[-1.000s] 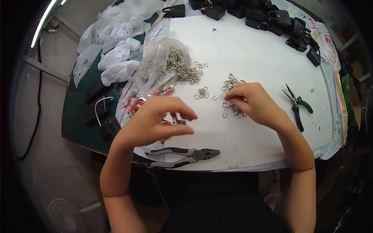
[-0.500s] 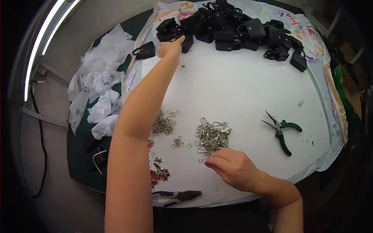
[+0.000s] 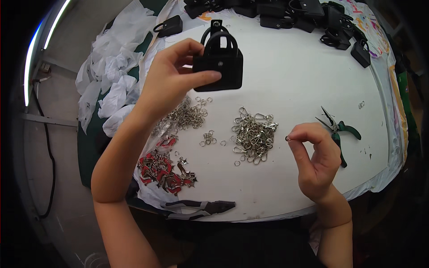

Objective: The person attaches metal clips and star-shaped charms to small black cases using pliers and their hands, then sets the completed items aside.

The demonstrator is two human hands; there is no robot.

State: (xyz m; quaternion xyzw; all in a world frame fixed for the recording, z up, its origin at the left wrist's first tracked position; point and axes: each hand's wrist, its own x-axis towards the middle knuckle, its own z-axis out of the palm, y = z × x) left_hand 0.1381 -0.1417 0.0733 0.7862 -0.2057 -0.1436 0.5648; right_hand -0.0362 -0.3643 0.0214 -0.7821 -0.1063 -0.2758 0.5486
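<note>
My left hand grips a tiny black handbag by its left side, thumb across the front. The bag is raised over the table, its looped handles and snap tab pointing up. To the right, my right hand pinches a small metal ring between thumb and index finger. Left of that hand lies a pile of silver swivel clasps. A heap of open jump rings rests below my left hand, and a small cluster of rings sits between the piles. Red and silver charms lie near the front left.
Green-handled needle-nose pliers lie behind my right hand. Grey and black pliers rest along the front edge of the white tabletop. Several black mini bags are heaped at the back. Crumpled white plastic covers the left side.
My left hand has come back from the far heap, lifting a black mini bag toward me. My right hand has moved right from the clasp pile and now shows a ring. The view has shifted.
</note>
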